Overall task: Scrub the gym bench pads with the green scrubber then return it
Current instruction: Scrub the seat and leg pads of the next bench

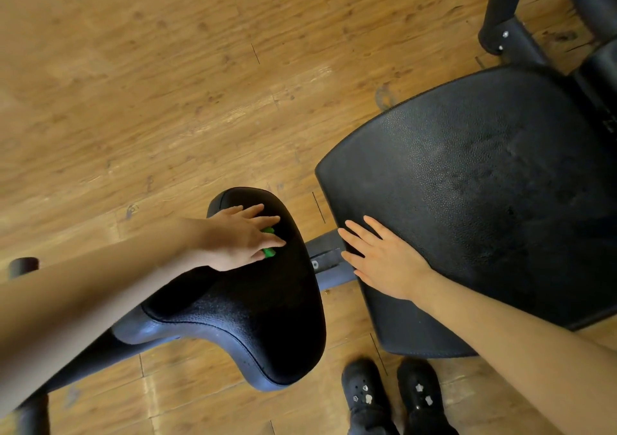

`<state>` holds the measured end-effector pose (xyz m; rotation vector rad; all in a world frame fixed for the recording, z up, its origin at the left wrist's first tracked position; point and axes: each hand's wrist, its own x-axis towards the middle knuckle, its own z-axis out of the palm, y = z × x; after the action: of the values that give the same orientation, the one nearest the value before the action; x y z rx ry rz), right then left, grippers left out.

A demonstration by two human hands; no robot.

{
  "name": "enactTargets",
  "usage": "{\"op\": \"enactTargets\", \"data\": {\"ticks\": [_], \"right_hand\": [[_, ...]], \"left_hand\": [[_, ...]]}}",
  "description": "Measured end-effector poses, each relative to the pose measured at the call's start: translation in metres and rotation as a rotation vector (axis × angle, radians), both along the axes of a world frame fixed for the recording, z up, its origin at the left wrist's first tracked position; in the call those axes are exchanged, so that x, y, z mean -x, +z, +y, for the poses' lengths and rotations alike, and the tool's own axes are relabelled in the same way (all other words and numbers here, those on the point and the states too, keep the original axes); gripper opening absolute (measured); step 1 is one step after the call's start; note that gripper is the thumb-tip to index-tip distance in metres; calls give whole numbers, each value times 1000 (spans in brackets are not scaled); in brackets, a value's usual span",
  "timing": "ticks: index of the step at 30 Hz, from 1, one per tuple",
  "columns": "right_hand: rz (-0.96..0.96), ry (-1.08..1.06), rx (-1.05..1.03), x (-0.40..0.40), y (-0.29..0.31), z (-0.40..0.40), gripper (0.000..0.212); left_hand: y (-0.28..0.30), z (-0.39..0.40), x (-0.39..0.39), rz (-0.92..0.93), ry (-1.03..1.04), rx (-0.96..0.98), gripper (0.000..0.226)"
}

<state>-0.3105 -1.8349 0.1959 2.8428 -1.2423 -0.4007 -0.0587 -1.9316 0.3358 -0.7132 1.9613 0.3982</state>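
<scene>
Two black bench pads fill the view: a small seat pad [267,307] at centre and a large back pad [484,184] to the right. My left hand [238,237] lies flat on the far end of the seat pad, fingers extended, pressing the green scrubber [269,251] beneath it; only small bits of green show between the fingers. My right hand [384,257] rests flat, fingers straight, on the near left edge of the back pad, holding nothing.
A grey metal frame bar [329,261] joins the two pads. The wooden floor [150,84] spreads to the left and behind. Black bench legs [504,30] stand at top right. My black shoes [394,398] are below the pads.
</scene>
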Motion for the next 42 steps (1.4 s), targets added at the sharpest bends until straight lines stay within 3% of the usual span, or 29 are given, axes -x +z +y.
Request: {"op": "enactTargets", "data": {"ticks": [10,25,42], "right_hand": [[45,0,-19,0,2,0,48],[33,1,-41,0,4,-1,50],[64,2,-53,-1,7,-1,49]], "left_hand": [[-36,0,26,24,3,72,49],[40,25,-19,72,10,-38,47],[-27,22,24,60,-32,68,45]]}}
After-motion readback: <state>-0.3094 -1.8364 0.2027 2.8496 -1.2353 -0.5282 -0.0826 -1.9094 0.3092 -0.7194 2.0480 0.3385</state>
